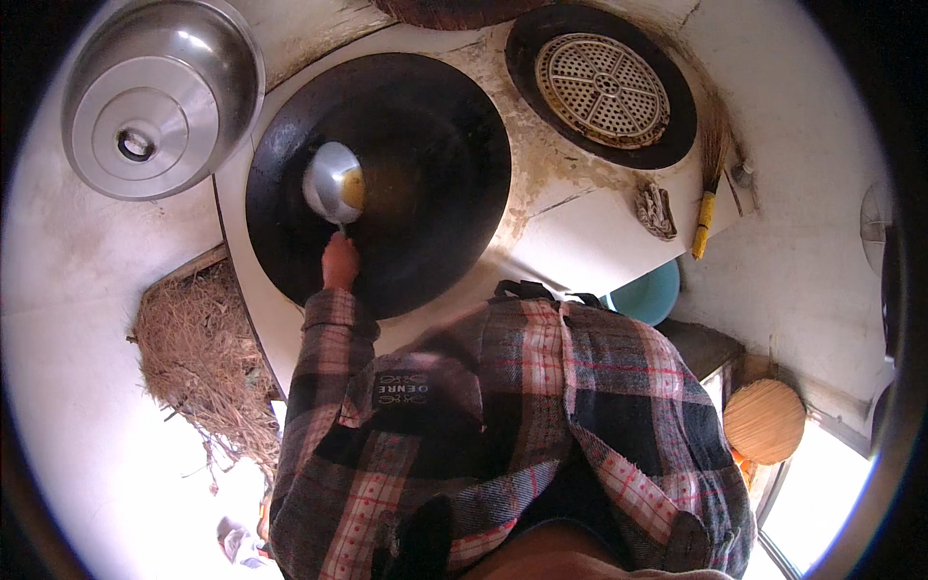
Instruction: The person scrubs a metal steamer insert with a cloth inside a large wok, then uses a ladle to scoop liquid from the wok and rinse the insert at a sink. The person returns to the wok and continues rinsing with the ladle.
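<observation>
My left hand [340, 262] is closed around the short visible part of the handle of a shiny metal ladle [325, 183]. The round bowl of the ladle is over the left part of a wide black wok [442, 232]; I cannot tell whether it touches the metal. A yellowish-brown patch shows on the ladle's right side, either liquid or a reflection. Around the wok's middle there is a faint brownish sheen. My right hand is out of view, and the plaid shirt [609, 362] fills the lower middle of the picture.
On the left lies a large metal basin with a lid [167, 109] inside it. A second wok [522, 65] holds a perforated steamer rack [605, 87]. A cloth [656, 212] and a yellow-handled brush [703, 225] lie at right. Dry straw [199, 333] fills the lower left; a teal basin [649, 293] stands below the counter.
</observation>
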A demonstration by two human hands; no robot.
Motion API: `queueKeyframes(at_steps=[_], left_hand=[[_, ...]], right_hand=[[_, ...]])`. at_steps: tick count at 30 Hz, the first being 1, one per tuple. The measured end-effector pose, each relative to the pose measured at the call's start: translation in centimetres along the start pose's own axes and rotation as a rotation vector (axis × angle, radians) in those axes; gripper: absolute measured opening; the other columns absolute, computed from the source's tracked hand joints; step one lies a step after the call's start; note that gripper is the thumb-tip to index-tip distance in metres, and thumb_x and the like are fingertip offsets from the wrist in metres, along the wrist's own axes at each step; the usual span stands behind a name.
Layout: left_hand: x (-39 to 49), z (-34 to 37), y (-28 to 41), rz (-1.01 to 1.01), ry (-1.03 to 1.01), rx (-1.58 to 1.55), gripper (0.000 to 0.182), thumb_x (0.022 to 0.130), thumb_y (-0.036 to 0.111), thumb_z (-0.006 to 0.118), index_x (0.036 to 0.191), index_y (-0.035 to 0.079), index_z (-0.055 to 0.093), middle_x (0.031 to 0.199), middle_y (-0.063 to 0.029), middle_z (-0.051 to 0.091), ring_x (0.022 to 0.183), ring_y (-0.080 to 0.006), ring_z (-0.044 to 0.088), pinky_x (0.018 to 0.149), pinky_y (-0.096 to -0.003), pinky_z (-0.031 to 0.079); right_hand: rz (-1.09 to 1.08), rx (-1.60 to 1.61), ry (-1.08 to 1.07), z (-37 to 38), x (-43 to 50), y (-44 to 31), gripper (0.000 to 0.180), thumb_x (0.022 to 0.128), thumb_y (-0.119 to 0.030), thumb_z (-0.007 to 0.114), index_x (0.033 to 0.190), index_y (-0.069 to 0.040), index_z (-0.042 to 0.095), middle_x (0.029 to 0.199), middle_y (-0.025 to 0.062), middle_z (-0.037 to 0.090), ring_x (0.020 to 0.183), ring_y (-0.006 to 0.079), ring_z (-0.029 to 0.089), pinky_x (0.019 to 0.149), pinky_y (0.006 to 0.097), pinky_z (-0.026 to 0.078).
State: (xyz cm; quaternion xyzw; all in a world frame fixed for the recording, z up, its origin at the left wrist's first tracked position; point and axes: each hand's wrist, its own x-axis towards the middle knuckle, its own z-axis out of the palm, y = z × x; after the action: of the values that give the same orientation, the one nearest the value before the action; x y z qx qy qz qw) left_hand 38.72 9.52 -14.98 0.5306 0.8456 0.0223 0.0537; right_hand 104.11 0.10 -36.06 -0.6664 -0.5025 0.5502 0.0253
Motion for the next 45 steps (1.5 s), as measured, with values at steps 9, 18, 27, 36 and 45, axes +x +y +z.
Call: queueKeyframes(at_steps=[9,18,27,36,45], left_hand=[[-1.5,4.3,9.0,0.023,-0.339,-1.318,0.021,0.089,0.02,0.049,0.102,0.003,0.052,0.068,-0.0013,0.049,0.053,-0.0128,0.045,0.045,-0.0263,0.036],[0.2,-4.8,21.6,-0.1,-0.562,-1.503,0.021,0.092,0.018,0.047,0.109,0.006,0.05,0.067,0.0025,0.042,0.045,-0.0041,0.036,0.037,-0.0189,0.028],[7.0,-6.9,33.2,0.423,-0.191,-0.375,0.017,0.085,0.019,0.053,0.088,0.003,0.054,0.073,-0.018,0.059,0.064,-0.0337,0.059,0.056,-0.0427,0.046],[8.4,-6.8,33.9,0.675,0.092,-0.046,0.02,0.084,0.019,0.051,0.091,0.0,0.053,0.09,-0.0219,0.06,0.086,-0.0381,0.057,0.072,-0.047,0.046],[2.6,-6.3,17.8,-0.079,-0.294,-1.31,0.011,0.089,0.021,0.052,0.093,0.011,0.053,0.057,0.0062,0.038,0.038,-0.0029,0.034,0.032,-0.0206,0.025]], right_hand=[[0.036,0.029,0.001,-0.1,-0.9,-1.2,0.03,0.076,-0.032,0.061,0.086,-0.003,0.066,0.079,0.0122,0.066,0.075,0.0172,0.063,0.067,0.0314,0.048],[0.078,0.084,0.019,0.4,-1.7,0.7,0.03,0.077,-0.031,0.061,0.086,-0.003,0.066,0.078,0.0117,0.066,0.075,0.0173,0.063,0.067,0.0313,0.048],[0.136,0.337,0.1,2.9,-2.6,2.3,0.025,0.074,-0.026,0.061,0.084,-0.004,0.066,0.076,0.0092,0.066,0.072,0.0162,0.061,0.066,0.0305,0.048],[0.186,0.289,0.138,1.5,-5.9,0.9,0.024,0.073,-0.026,0.06,0.079,-0.003,0.065,0.07,0.0073,0.064,0.069,0.0149,0.06,0.062,0.03,0.047],[0.082,0.269,0.115,1.4,-3.8,0.3,0.023,0.075,-0.024,0.059,0.08,-0.003,0.065,0.072,0.0085,0.064,0.069,0.0147,0.06,0.062,0.0303,0.047]])
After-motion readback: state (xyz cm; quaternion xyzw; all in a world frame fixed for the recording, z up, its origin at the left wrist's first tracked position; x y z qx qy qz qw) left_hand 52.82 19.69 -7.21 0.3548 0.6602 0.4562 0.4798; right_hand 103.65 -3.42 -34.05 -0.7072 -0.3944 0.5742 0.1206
